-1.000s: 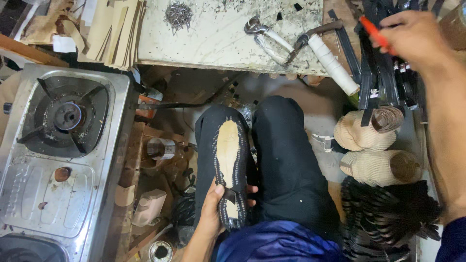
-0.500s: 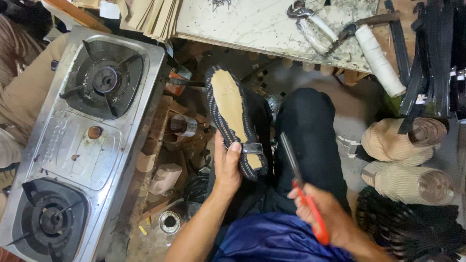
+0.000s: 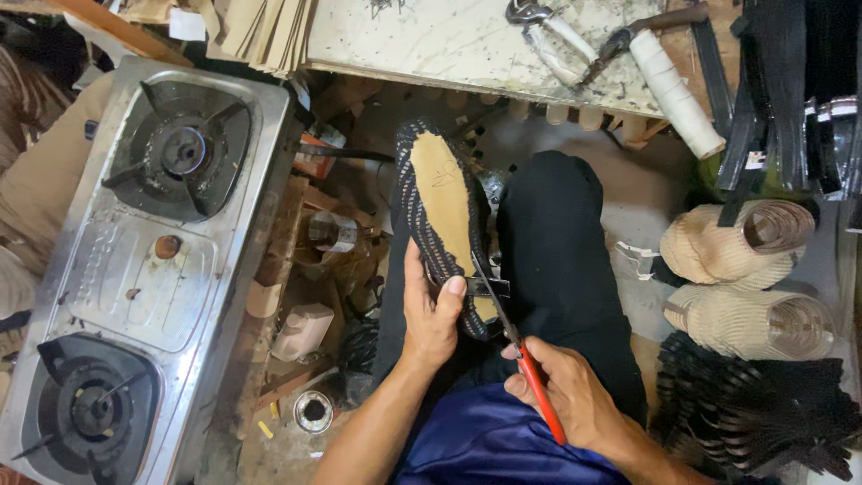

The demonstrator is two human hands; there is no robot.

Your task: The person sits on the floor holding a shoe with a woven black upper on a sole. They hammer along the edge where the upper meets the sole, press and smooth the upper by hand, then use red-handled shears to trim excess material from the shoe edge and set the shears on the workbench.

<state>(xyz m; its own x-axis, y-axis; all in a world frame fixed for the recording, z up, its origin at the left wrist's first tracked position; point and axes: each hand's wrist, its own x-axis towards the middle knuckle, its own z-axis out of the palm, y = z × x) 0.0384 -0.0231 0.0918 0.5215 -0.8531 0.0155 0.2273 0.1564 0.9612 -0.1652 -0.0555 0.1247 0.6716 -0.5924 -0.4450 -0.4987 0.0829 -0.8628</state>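
Note:
My left hand [image 3: 431, 310] grips the heel end of an upturned shoe [image 3: 440, 202] with a black woven upper and a tan insole board, resting on my left knee. My right hand [image 3: 561, 391] holds red-handled scissors [image 3: 521, 359], whose blades reach the shoe's heel edge next to a small black strap piece by my left thumb. My legs in black trousers [image 3: 557, 260] fill the middle of the view.
A two-burner steel gas stove [image 3: 144, 269] stands at the left. A worn white bench [image 3: 467, 40] at the top carries pliers and a white-handled hammer [image 3: 673, 85]. Rolls of tan webbing [image 3: 736, 238] and black woven strips [image 3: 754, 413] lie at the right, black straps hang above them.
My right hand came down from the straps at the upper right with the scissors and brought them to the shoe's heel. My left hand shifted its grip on the shoe.

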